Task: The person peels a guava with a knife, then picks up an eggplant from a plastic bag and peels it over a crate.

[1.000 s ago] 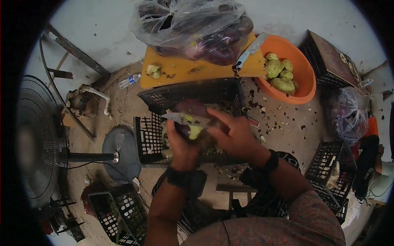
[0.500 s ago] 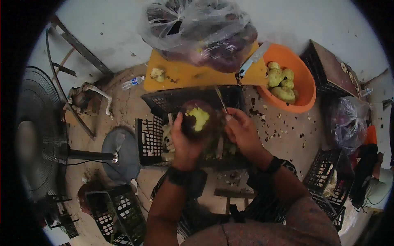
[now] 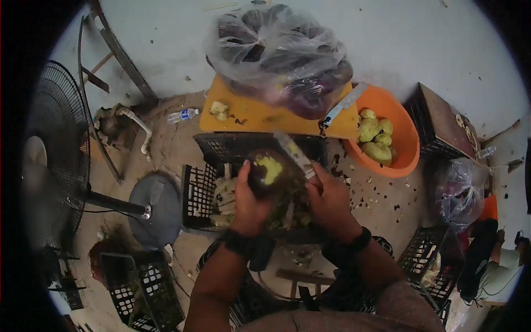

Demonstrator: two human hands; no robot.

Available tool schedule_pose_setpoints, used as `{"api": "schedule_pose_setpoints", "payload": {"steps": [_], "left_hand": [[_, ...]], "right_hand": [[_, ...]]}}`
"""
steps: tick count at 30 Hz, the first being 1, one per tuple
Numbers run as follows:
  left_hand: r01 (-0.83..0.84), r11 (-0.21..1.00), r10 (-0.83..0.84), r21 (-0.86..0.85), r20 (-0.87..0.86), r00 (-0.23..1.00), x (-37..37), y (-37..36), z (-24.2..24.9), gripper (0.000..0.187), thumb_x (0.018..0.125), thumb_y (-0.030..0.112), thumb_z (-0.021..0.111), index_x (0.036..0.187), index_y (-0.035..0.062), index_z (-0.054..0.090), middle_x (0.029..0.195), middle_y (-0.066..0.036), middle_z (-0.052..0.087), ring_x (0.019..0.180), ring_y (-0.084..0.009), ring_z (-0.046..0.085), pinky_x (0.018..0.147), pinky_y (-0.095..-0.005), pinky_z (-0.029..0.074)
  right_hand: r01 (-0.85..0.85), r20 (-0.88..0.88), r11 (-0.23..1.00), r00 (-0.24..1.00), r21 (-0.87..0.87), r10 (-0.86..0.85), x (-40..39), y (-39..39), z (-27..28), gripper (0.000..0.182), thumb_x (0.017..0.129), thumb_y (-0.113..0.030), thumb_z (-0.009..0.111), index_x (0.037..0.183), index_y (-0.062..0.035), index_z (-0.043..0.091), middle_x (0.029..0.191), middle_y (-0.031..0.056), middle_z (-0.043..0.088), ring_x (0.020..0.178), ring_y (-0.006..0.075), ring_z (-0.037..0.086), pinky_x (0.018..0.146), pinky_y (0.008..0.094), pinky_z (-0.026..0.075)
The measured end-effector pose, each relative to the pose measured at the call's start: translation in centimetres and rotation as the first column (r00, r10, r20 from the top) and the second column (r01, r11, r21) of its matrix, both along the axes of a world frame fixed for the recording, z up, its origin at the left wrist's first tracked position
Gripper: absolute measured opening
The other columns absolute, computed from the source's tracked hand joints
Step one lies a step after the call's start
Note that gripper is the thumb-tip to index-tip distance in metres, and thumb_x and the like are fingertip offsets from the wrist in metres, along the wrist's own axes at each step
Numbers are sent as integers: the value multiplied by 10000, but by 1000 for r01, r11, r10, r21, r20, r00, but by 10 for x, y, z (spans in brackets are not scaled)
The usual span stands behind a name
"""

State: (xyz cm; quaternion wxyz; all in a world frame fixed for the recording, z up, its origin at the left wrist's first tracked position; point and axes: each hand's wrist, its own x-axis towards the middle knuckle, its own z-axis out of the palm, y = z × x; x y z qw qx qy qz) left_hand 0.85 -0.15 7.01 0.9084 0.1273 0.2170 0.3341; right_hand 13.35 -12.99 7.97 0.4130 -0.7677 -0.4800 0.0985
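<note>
A dark round fruit or vegetable (image 3: 267,170) with a pale yellow-green cut patch on top is gripped in my left hand (image 3: 250,200). My right hand (image 3: 332,203) holds a knife (image 3: 294,154) by its handle, its blade pointing up and left beside the dark piece. Both hands are above a black crate (image 3: 200,193) with pale strips and dark peelings in it. Behind the crate, a yellow board (image 3: 265,119) bears a pale peeled piece (image 3: 219,109), a second knife (image 3: 344,105) and a clear plastic bag (image 3: 282,61) of dark purple produce.
An orange basin (image 3: 408,138) with several peeled pale green pieces stands right of the board. A fan (image 3: 55,149) with a round base (image 3: 156,210) is at left, near a plastic bottle (image 3: 183,115). More black crates (image 3: 141,288) lie lower left and right. Scraps dot the floor.
The knife in my right hand has turned so that its blade's flat side shows. The head view has shifted, so the board, bag and basin appear lower.
</note>
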Motion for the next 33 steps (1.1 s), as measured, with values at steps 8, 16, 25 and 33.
{"api": "schedule_pose_setpoints", "payload": {"steps": [8,16,25,33], "left_hand": [[49,999,-49,-11,-70,996,6,-7,-11,390,896,375,468,1133,70,522,1100,-98,573,1023,-249,550,895,-439,438],[-46,997,59,66,-206,977,10,-5,-18,326,909,343,463,1089,83,542,1033,-77,590,948,-231,580,824,-404,487],[-115,985,98,-130,-132,986,7,17,-3,432,882,433,476,1138,90,528,1119,-101,580,1035,-266,557,918,-424,440],[52,998,-52,-32,-18,998,19,-1,-17,456,884,444,445,1182,104,502,1128,-95,570,1028,-286,545,876,-458,439]], "right_hand": [[52,242,998,969,-40,-40,-2,13,-25,548,759,-24,563,1288,-88,431,884,155,599,768,317,600,667,395,485],[17,282,929,955,-371,95,-17,1,-13,586,734,-26,532,1299,-134,419,910,155,522,741,374,561,662,452,472],[55,300,945,953,-323,47,7,-34,3,257,827,-113,516,1072,-61,575,727,150,589,682,359,583,612,427,469],[49,-45,998,998,-49,-52,7,-36,11,196,820,-127,576,993,-34,583,775,140,643,708,268,648,611,359,476]]}}
